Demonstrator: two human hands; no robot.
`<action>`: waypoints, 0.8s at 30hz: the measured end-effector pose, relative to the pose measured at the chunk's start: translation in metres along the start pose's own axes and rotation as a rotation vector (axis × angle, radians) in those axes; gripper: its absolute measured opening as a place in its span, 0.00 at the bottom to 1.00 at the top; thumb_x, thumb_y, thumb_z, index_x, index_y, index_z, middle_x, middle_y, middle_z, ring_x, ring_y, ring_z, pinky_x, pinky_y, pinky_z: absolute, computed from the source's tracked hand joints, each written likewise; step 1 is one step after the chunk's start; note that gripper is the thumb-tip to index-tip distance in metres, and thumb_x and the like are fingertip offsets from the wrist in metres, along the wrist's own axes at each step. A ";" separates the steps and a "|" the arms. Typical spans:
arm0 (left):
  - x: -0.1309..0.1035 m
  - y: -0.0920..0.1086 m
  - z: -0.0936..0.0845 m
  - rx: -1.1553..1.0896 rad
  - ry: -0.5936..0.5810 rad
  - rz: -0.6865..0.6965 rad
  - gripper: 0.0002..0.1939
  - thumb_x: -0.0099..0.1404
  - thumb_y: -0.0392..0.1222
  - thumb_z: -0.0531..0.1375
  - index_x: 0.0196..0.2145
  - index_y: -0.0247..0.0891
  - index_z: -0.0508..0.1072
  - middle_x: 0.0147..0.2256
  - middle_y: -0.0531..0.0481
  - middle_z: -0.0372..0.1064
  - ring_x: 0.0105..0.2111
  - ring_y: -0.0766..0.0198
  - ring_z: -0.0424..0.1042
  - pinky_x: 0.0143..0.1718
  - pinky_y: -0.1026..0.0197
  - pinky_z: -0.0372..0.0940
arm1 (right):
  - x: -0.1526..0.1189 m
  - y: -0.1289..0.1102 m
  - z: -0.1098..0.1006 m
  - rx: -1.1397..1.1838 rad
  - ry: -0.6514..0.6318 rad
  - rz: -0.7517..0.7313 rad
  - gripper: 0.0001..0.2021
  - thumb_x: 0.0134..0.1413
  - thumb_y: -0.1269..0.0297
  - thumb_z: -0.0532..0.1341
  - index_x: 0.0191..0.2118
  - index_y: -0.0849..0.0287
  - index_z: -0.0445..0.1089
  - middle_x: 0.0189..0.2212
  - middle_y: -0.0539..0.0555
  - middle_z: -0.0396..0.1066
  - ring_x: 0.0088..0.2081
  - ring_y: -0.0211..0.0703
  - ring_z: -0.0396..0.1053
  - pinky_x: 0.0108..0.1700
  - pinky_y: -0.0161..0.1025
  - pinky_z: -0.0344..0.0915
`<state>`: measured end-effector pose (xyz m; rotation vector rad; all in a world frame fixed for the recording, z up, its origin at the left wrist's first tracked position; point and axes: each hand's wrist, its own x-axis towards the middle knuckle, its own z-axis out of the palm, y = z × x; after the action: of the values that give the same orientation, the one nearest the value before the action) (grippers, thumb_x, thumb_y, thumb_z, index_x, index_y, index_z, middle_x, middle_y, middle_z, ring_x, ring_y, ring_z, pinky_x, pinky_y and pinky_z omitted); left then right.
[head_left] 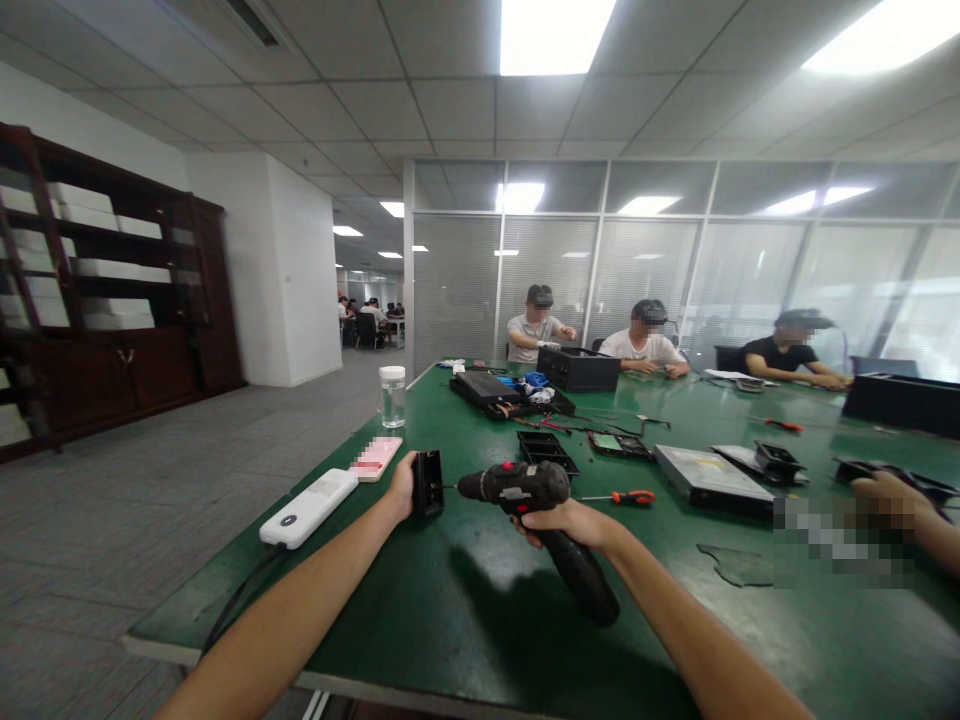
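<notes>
My right hand [559,522] is wrapped round the grip of a black cordless drill [517,487], its bit pointing left. In my left hand [403,487] a small black plastic part [429,482], box-like with an open side, stands upright on the green table. The drill's bit reaches the right side of this part; whether it touches a screw is too small to tell. Just beyond the drill lies a black slotted tray-like frame [547,452]. To the right of the drill is a screwdriver [630,497] with an orange and black handle.
A white power bank [309,508] with a cable, a pink phone [377,458] and a clear jar [391,396] line the left edge. A silver disc drive [712,478] and a broken clear piece [735,565] lie right. Another person's hand [892,505] works there; several people sit across.
</notes>
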<state>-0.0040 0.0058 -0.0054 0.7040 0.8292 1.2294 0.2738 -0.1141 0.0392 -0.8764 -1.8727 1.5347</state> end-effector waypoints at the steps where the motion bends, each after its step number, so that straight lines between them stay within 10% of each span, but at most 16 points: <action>1: 0.001 0.000 -0.001 0.002 0.002 -0.001 0.16 0.54 0.52 0.52 0.21 0.36 0.67 0.17 0.50 0.63 0.16 0.62 0.63 0.19 0.59 0.61 | 0.000 0.000 0.000 -0.001 0.001 -0.002 0.14 0.47 0.59 0.61 0.37 0.65 0.68 0.25 0.52 0.66 0.25 0.36 0.63 0.32 0.36 0.58; 24: 0.000 0.000 -0.001 -0.004 0.011 0.011 0.16 0.54 0.51 0.53 0.22 0.35 0.68 0.18 0.49 0.64 0.17 0.61 0.64 0.19 0.59 0.61 | 0.000 0.000 0.000 -0.028 0.030 0.045 0.16 0.45 0.56 0.62 0.34 0.66 0.69 0.23 0.52 0.66 0.25 0.37 0.62 0.31 0.36 0.59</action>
<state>-0.0049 0.0057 -0.0055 0.6999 0.8325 1.2454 0.2735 -0.1138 0.0388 -0.9552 -1.8690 1.5171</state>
